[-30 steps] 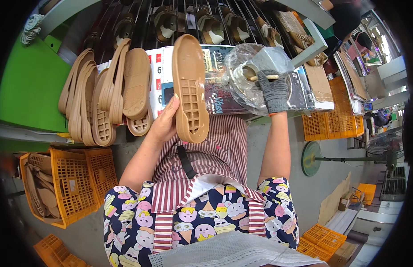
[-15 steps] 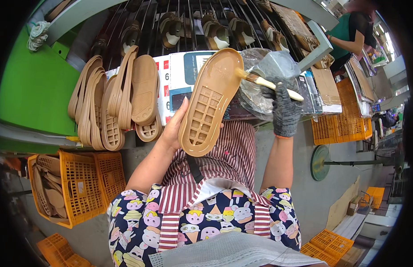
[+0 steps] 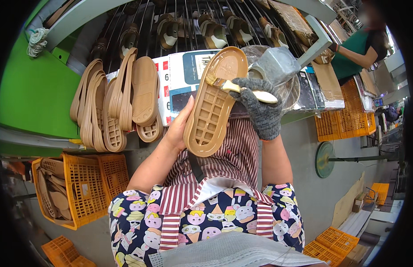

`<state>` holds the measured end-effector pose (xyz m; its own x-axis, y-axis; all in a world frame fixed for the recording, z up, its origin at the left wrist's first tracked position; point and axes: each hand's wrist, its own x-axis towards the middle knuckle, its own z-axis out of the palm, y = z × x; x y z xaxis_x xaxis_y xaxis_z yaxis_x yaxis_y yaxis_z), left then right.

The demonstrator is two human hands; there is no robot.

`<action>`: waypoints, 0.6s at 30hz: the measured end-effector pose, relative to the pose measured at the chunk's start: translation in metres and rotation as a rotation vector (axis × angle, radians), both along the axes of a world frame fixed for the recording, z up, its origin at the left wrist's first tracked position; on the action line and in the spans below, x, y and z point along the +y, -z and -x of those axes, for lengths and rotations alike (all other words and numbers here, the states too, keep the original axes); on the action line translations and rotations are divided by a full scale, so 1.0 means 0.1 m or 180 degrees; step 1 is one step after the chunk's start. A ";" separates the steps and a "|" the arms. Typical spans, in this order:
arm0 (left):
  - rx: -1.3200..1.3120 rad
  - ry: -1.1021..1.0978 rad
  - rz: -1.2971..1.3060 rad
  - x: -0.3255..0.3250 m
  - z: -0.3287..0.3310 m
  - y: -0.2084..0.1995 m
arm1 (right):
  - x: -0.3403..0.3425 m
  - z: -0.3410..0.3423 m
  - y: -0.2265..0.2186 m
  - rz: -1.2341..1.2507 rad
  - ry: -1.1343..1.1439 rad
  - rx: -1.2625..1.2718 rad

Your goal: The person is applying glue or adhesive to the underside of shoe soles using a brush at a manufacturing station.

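We hold a tan shoe sole point(image 3: 213, 104) upright in front of us, its lower half resting against the palm of our bare left hand point(image 3: 179, 127), whose fingers wrap around behind its edge. Our gloved right hand point(image 3: 260, 109) pinches the pale handle of a small brush point(image 3: 235, 86), and the bristles touch the sole near its upper rim (the smooth, shallow-dished end). Half a second ago the brush lay off the sole's right edge; now its tip sits on the surface, and the sole stands a little less tilted. The sole is rubbery, with a moulded waffle grid over its lower part. More tan soles point(image 3: 122, 100) hang to our left, above an orange plastic crate point(image 3: 82, 189).
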<state>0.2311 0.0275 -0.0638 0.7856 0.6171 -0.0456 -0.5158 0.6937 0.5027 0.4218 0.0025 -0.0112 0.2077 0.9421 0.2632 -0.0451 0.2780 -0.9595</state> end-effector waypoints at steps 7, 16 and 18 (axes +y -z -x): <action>-0.0187 -0.0346 0.0216 0.18 0.00 0.08 | -0.15 0.19 0.06 -0.0272 -0.0131 -0.0705; 0.0127 -0.0699 0.0129 0.29 0.02 0.12 | -0.36 0.29 0.11 -0.0636 -0.0794 -0.1232; 0.0029 -0.0548 0.0189 0.30 0.06 0.16 | -0.38 0.25 0.04 -0.0568 -0.0945 -0.1288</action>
